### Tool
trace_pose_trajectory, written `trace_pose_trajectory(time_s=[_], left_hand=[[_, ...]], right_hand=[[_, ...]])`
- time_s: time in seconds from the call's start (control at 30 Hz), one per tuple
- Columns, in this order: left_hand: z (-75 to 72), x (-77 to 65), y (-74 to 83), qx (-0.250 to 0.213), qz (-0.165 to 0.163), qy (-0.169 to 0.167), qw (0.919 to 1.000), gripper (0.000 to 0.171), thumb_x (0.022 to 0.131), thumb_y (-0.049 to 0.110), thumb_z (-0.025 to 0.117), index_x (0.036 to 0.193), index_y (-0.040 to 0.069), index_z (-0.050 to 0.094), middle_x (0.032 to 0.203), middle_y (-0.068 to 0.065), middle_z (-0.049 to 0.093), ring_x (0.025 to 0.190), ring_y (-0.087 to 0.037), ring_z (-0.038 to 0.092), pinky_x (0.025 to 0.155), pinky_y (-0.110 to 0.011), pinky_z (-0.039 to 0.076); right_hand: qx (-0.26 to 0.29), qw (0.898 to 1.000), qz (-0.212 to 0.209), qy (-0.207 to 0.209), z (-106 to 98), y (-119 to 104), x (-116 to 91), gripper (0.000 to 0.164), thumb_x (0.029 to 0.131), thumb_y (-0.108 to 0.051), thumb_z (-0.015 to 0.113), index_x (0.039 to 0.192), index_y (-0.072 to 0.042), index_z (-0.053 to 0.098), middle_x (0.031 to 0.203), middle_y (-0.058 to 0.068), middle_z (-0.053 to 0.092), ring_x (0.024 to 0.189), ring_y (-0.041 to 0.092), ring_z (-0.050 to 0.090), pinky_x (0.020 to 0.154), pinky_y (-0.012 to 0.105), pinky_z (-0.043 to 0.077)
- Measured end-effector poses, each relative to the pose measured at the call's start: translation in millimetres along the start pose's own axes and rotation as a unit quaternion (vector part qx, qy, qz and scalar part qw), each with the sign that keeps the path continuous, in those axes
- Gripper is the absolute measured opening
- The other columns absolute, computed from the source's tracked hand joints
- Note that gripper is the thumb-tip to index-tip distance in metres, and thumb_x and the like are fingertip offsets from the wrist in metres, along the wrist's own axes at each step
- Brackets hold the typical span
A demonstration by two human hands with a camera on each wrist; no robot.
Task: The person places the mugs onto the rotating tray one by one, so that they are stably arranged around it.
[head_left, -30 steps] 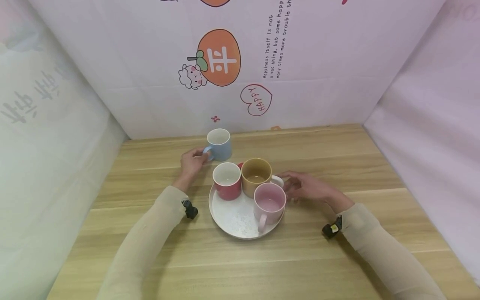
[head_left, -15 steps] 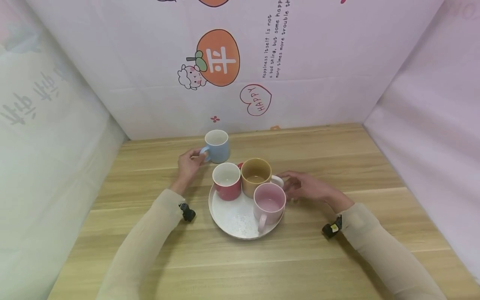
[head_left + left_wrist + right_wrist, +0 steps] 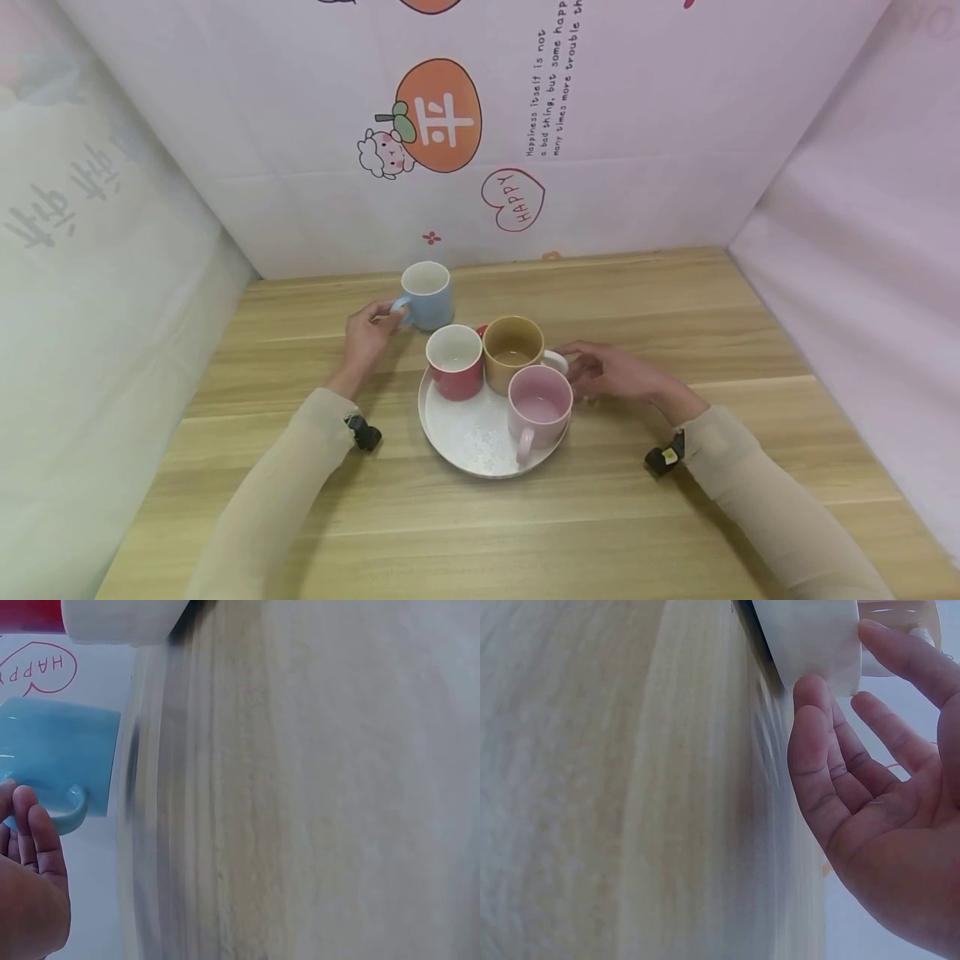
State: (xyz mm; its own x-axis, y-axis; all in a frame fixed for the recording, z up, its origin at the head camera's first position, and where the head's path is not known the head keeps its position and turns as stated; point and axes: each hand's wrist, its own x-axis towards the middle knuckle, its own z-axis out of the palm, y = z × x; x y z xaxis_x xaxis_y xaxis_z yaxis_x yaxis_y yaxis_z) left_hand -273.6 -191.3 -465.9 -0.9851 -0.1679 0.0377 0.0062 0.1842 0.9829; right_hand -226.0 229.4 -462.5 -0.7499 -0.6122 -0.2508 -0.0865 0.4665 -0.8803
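Observation:
My left hand pinches the handle of a light-blue mug, upright behind the plate on the left. In the left wrist view the mug's base looks slightly above the table. A round white plate bears three mugs: a red one with a white inside, a mustard-yellow one, and a pink one with its handle toward me. My right hand is at the plate's right edge, near the yellow mug's pale handle. In the right wrist view its loosely bent fingers touch the plate's side.
Everything stands on a wood-grain table. A white printed sheet rises at the table's far edge, and plain white sheets flank both sides. A small black camera sits on each wrist.
The blue mug has shifted left and a little toward me, carried by the left hand. My right hand, the plate and the three mugs on it have stayed put.

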Motion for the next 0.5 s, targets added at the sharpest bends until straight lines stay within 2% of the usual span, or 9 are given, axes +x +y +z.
trace_pose_trajectory(time_s=[0.2, 0.37, 0.5], left_hand=[[-9.2, -6.6, 1.8, 0.004, 0.001, 0.003, 1.0, 0.03, 0.092, 0.018, 0.073, 0.115, 0.0, 0.07, 0.11, -0.014, 0.07, 0.095, -0.033, 0.072, 0.081, -0.024, 0.061], [-16.7, -13.1, 5.8, -0.001, 0.014, 0.011, 0.9998, 0.029, 0.091, 0.016, 0.074, 0.114, -0.001, 0.071, 0.097, -0.001, 0.071, 0.086, -0.026, 0.073, 0.085, -0.034, 0.062], [-23.3, -18.4, 10.2, 0.013, 0.009, 0.015, 0.9998, 0.03, 0.091, 0.02, 0.075, 0.114, 0.002, 0.071, 0.09, 0.009, 0.069, 0.082, -0.021, 0.073, 0.082, -0.029, 0.062]], right_hand=[[0.0, 1.0, -0.002, -0.003, 1, 1, -1, 0.068, 0.089, -0.019, 0.076, 0.149, -0.021, 0.043, 0.121, 0.019, 0.067, 0.085, 0.029, 0.071, 0.07, 0.043, 0.061], [0.001, 1.0, 0.0, 0.0, 1, 1, -1, 0.067, 0.089, -0.017, 0.076, 0.148, -0.021, 0.043, 0.12, 0.018, 0.068, 0.085, 0.029, 0.071, 0.07, 0.043, 0.061], [0.001, 1.0, -0.005, 0.004, 0, 1, -1, 0.067, 0.089, -0.014, 0.075, 0.147, -0.019, 0.043, 0.12, 0.018, 0.068, 0.084, 0.029, 0.07, 0.07, 0.042, 0.061]])
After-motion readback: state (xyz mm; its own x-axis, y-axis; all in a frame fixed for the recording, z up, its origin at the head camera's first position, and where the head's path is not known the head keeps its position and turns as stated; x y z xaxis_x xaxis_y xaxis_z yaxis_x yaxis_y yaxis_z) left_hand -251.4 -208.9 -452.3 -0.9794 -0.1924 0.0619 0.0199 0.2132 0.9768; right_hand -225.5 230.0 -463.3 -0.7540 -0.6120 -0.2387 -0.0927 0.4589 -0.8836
